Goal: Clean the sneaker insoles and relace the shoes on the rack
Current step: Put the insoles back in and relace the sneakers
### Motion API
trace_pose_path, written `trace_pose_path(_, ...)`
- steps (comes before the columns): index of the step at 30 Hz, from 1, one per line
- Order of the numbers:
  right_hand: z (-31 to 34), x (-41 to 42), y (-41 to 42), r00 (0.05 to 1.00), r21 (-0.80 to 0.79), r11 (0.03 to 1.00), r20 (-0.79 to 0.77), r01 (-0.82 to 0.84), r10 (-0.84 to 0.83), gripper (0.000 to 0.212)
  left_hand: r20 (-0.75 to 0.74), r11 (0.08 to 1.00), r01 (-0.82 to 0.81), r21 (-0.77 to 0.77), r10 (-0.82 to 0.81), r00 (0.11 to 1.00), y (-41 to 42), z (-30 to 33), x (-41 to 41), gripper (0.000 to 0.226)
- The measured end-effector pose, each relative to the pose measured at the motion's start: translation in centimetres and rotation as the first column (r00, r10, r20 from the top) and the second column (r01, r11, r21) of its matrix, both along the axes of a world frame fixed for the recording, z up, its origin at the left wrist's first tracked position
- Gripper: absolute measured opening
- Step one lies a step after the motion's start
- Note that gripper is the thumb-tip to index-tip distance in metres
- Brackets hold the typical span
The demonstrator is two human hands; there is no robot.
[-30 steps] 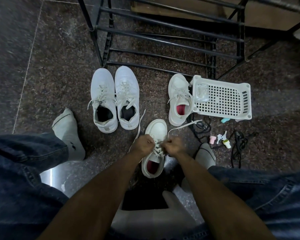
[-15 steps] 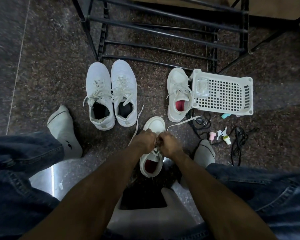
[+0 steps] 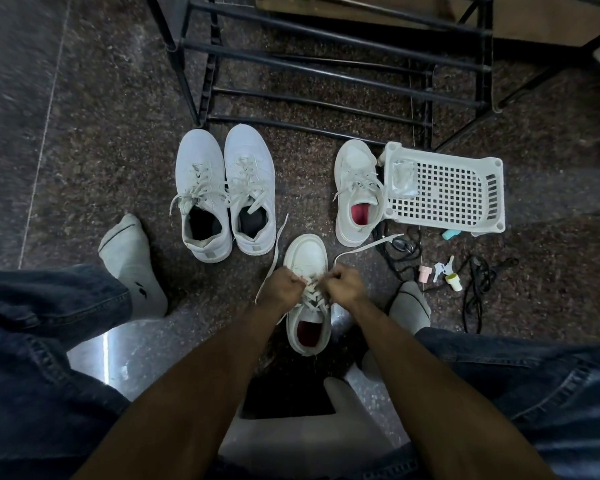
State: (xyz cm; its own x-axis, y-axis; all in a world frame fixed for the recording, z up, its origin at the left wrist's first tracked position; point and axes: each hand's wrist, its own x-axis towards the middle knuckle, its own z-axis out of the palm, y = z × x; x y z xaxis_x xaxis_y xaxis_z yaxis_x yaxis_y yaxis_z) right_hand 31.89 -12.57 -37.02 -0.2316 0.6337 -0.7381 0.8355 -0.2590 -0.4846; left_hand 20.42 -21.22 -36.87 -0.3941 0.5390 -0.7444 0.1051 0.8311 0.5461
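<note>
A white sneaker with a red insole stands on the floor between my feet, toe pointing away. My left hand grips the left end of its white lace, which trails up and left. My right hand grips the right end of the lace, which runs up and right. Both fists sit over the eyelets, a short gap between them. Its mate, laced, with a red insole, stands further away to the right. A laced pair of white sneakers stands to the left. The black shoe rack is beyond.
A white perforated plastic basket lies beside the far sneaker. Black laces or cords and small pastel bottles litter the floor at right. My socked feet flank the shoe, and a white stool is under me.
My fists moved apart a little along the lace ends after being pressed together half a second ago. The camera view shifted slightly; the shoes have stayed in place.
</note>
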Motion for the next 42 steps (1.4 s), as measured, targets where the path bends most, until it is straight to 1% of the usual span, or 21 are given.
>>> trace_pose_path(1, 0.1, 0.0, 0.0, 0.998, -0.022, 1.0, 0.057, -0.015, 0.017, 0.03, 0.017, 0.998, -0.003, -0.061, 0.004, 1.0, -0.1, 0.2, 0.0, 0.028)
trace_pose_path(2, 0.4, 0.1, 0.0, 0.992, -0.053, 0.997, 0.111, -0.054, 0.06, 0.042, 0.076, 0.993, -0.011, -0.117, 0.02, 0.997, -0.2, 0.6, 0.0, 0.037)
trace_pose_path(3, 0.7, 0.0, -0.1, 0.986, -0.084, 0.994, 0.148, -0.071, 0.083, 0.048, 0.125, 0.989, -0.015, -0.15, 0.034, 0.992, -0.3, 0.5, 0.0, 0.052)
trace_pose_path(5, 1.2, -0.4, -0.3, 0.981, -0.145, 0.987, 0.171, -0.063, 0.088, 0.046, 0.17, 0.981, 0.015, -0.194, 0.018, 0.985, -0.3, 0.4, 0.2, 0.074)
trace_pose_path(6, 1.2, -0.6, -0.3, 0.985, -0.183, 0.983, 0.159, -0.033, 0.063, 0.04, 0.168, 0.98, 0.01, -0.2, 0.024, 0.986, -0.2, 0.4, 0.3, 0.076)
trace_pose_path(7, 1.4, -0.8, -0.4, 0.99, -0.226, 0.974, 0.138, 0.002, 0.03, 0.03, 0.167, 0.979, 0.003, -0.205, 0.032, 0.985, -0.1, 0.2, 0.3, 0.071)
trace_pose_path(9, 1.5, -0.9, -0.5, 0.993, -0.296, 0.953, 0.112, 0.064, -0.032, 0.014, 0.211, 0.98, -0.032, -0.198, 0.075, 0.975, 0.5, 0.4, 0.3, 0.049)
trace_pose_path(11, 2.0, -0.6, -0.5, 0.991, -0.377, 0.918, 0.103, 0.119, -0.087, 0.018, 0.278, 0.973, -0.107, -0.203, 0.162, 0.947, 0.8, 0.7, 0.0, 0.016)
trace_pose_path(14, 2.3, -0.2, -0.2, 0.983, -0.496, 0.849, 0.096, 0.182, -0.155, 0.019, 0.4, 0.947, -0.211, -0.24, 0.295, 0.868, 0.3, 1.7, -0.3, 0.021)
trace_pose_path(17, 2.7, -0.2, 0.1, 0.98, -0.542, 0.817, 0.108, 0.199, -0.168, 0.02, 0.497, 0.941, -0.246, -0.231, 0.331, 0.802, -0.4, 2.9, -0.3, 0.023)
trace_pose_path(20, 3.2, -0.2, -0.1, 0.972, -0.579, 0.785, 0.065, 0.221, -0.226, 0.021, 0.516, 0.943, -0.253, -0.216, 0.331, 0.79, -1.0, 2.9, -0.4, 0.022)
trace_pose_path(22, 3.3, -0.2, -0.3, 0.973, -0.564, 0.797, 0.051, 0.215, -0.226, 0.018, 0.507, 0.942, -0.261, -0.212, 0.335, 0.794, -1.3, 3.1, -0.6, 0.02)
trace_pose_path(26, 2.8, -0.1, -0.2, 0.994, -0.428, 0.897, 0.045, 0.112, -0.102, 0.01, 0.428, 0.937, -0.283, -0.204, 0.345, 0.835, -1.2, 3.9, -0.5, 0.028)
trace_pose_path(28, 2.6, -0.1, -0.2, 0.998, -0.369, 0.929, 0.064, 0.04, -0.017, 0.016, 0.365, 0.933, -0.305, -0.189, 0.355, 0.861, -1.3, 3.9, -0.5, 0.031)
trace_pose_path(29, 2.5, 0.0, -0.3, 0.996, -0.337, 0.941, 0.081, -0.001, 0.03, 0.022, 0.357, 0.932, -0.307, -0.193, 0.358, 0.863, -1.4, 3.7, -0.6, 0.029)
trace_pose_path(31, 2.5, 0.1, -0.6, 0.99, -0.289, 0.956, 0.109, -0.049, 0.083, 0.035, 0.365, 0.932, -0.306, -0.197, 0.359, 0.859, -1.6, 3.4, -0.4, 0.016)
trace_pose_path(32, 2.6, 0.2, -0.8, 0.99, -0.289, 0.956, 0.11, -0.053, 0.088, 0.038, 0.355, 0.937, -0.294, -0.191, 0.345, 0.869, -1.7, 3.1, -0.3, 0.009)
trace_pose_path(34, 2.9, 0.2, -1.2, 0.992, -0.302, 0.952, 0.094, -0.054, 0.086, 0.037, 0.333, 0.949, -0.263, -0.173, 0.308, 0.891, -1.9, 2.8, -0.1, 0.008)
trace_pose_path(35, 3.0, 0.1, -1.3, 0.993, -0.307, 0.95, 0.087, -0.054, 0.084, 0.033, 0.319, 0.957, -0.244, -0.16, 0.284, 0.904, -1.9, 2.6, 0.0, 0.01)
trace_pose_path(38, 3.1, 0.0, -1.4, 0.994, -0.313, 0.949, 0.085, -0.033, 0.063, 0.024, 0.293, 0.976, -0.172, -0.131, 0.204, 0.934, -1.8, 2.3, 0.1, 0.026)
trace_pose_path(42, 3.1, 0.0, -1.7, 0.993, -0.337, 0.941, 0.11, -0.008, 0.048, 0.017, 0.377, 0.98, -0.164, -0.112, 0.195, 0.906, -2.4, 2.2, -0.1, 0.027)
